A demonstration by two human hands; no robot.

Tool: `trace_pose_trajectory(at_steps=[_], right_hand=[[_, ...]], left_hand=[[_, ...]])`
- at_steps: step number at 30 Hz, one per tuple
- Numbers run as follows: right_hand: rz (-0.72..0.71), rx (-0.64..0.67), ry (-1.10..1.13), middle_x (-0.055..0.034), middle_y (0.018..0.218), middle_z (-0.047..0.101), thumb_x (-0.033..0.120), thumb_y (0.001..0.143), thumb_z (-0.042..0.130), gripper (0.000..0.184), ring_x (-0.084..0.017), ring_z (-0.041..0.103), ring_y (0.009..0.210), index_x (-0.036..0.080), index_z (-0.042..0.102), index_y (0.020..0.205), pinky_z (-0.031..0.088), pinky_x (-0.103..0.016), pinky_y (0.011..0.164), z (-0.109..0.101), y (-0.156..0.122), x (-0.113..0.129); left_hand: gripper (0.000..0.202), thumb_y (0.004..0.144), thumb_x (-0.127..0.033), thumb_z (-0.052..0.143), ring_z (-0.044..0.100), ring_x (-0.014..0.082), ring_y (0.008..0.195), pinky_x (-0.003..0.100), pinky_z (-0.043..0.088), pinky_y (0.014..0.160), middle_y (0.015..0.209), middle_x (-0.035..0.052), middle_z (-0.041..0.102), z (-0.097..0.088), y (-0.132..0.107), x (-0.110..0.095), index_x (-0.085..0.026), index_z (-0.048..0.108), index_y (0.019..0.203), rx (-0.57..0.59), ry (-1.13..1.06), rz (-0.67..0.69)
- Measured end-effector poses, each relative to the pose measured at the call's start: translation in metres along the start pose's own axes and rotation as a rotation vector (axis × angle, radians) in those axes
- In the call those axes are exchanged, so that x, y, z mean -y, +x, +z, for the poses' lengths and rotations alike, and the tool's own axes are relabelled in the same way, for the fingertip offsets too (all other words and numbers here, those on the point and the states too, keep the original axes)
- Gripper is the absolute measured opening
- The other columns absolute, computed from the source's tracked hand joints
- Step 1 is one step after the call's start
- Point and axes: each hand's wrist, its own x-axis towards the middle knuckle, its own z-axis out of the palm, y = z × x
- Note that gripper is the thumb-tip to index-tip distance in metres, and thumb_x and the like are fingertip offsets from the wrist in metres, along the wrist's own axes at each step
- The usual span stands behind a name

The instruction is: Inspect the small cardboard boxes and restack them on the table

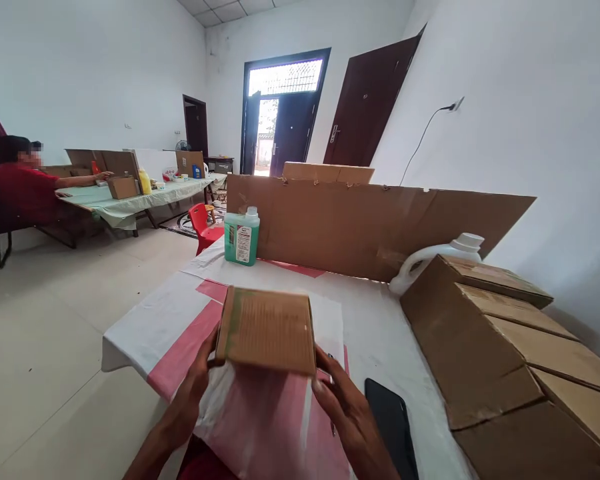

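Note:
A brown cardboard box [267, 330] is held between my two hands over the near part of the cloth-covered table [375, 333]. My left hand [203, 367] grips its left side, fingers partly hidden behind the box edge. On the opposite side, my right hand [337, 390] presses against the lower right corner with thumb and fingers. The box's underside and far side are out of sight. To the right of my right hand lies a black smartphone [391, 423], flat on the table.
A bottle of green liquid [242, 239] stands at the table's far left. Behind it runs an upright cardboard panel [325, 223]. Several cardboard boxes [480, 360] line the right side, near a white jug [420, 260]. A person in red [33, 180] sits at another table [175, 198].

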Motion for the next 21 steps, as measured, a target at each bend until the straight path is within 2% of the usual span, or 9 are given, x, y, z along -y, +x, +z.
trace_pose_trajectory(at_steps=[2,5,7,10,13,15,18,21], right_hand=[[-0.024,0.02,0.005,-0.0082,0.152,0.056,0.056,0.089,0.068,0.066,-0.029,0.055,0.135,0.03,0.054,0.148,0.049,-0.041,0.107,0.012,0.033,-0.004],[0.011,0.018,0.069,-0.0152,0.157,0.049,0.06,0.088,0.068,0.079,-0.029,0.052,0.14,0.023,0.046,0.153,0.05,-0.043,0.106,0.029,0.069,-0.034],[0.046,0.002,0.093,-0.019,0.157,0.048,0.062,0.085,0.071,0.084,-0.031,0.054,0.138,0.019,0.045,0.153,0.053,-0.042,0.103,0.038,0.081,-0.059],[0.048,-0.009,0.101,-0.0162,0.156,0.05,0.059,0.086,0.071,0.081,-0.031,0.053,0.139,0.024,0.044,0.153,0.055,-0.042,0.103,0.05,0.087,-0.082],[-0.009,0.07,0.1,-0.0116,0.159,0.047,0.052,0.091,0.068,0.073,-0.032,0.048,0.143,0.031,0.041,0.155,0.054,-0.046,0.105,0.068,0.102,-0.079],[-0.071,0.135,0.096,-0.0102,0.16,0.044,0.049,0.092,0.066,0.074,-0.032,0.046,0.145,0.034,0.037,0.158,0.053,-0.049,0.107,0.087,0.128,-0.074],[-0.146,0.177,0.074,-0.0107,0.16,0.042,0.047,0.093,0.065,0.078,-0.032,0.046,0.144,0.034,0.03,0.161,0.051,-0.051,0.109,0.118,0.186,-0.077],[-0.202,0.198,-0.002,-0.0128,0.158,0.041,0.044,0.092,0.064,0.082,-0.032,0.046,0.143,0.033,0.023,0.163,0.048,-0.054,0.111,0.145,0.247,-0.097]], left_hand=[[0.074,0.098,-0.07,0.04,0.028,0.035,0.154,0.054,0.03,0.123,0.167,0.0128,0.032,0.007,0.036,-0.001,-0.027,0.035,0.159,-0.008,0.052,0.063],[0.077,0.096,-0.067,0.052,0.035,0.0352,0.151,0.056,0.03,0.122,0.163,0.017,0.036,0.027,0.079,0.014,-0.024,0.034,0.157,-0.052,0.083,0.017],[0.08,0.095,-0.066,0.054,0.029,0.0341,0.154,0.055,0.025,0.125,0.164,0.0172,0.033,0.039,0.093,0.029,-0.023,0.031,0.158,-0.123,0.12,-0.021],[0.078,0.097,-0.064,0.051,0.02,0.0316,0.158,0.053,0.017,0.129,0.167,0.015,0.029,0.043,0.103,0.045,-0.023,0.028,0.159,-0.236,0.17,-0.055],[0.075,0.096,-0.063,0.052,0.024,0.032,0.157,0.052,0.02,0.128,0.165,0.0151,0.034,0.024,0.122,0.047,-0.022,0.032,0.157,-0.337,0.163,-0.015],[0.073,0.096,-0.061,0.054,0.033,0.0322,0.153,0.052,0.026,0.126,0.161,0.0157,0.04,0.004,0.147,0.046,-0.022,0.035,0.154,-0.369,0.164,0.07],[0.067,0.096,-0.06,0.054,0.043,0.032,0.145,0.053,0.032,0.121,0.152,0.0158,0.049,-0.027,0.203,0.049,-0.021,0.04,0.149,-0.427,0.177,0.178],[0.061,0.096,-0.06,0.052,0.048,0.032,0.138,0.054,0.036,0.118,0.143,0.0159,0.054,-0.05,0.264,0.064,-0.019,0.044,0.141,-0.502,0.188,0.201]])
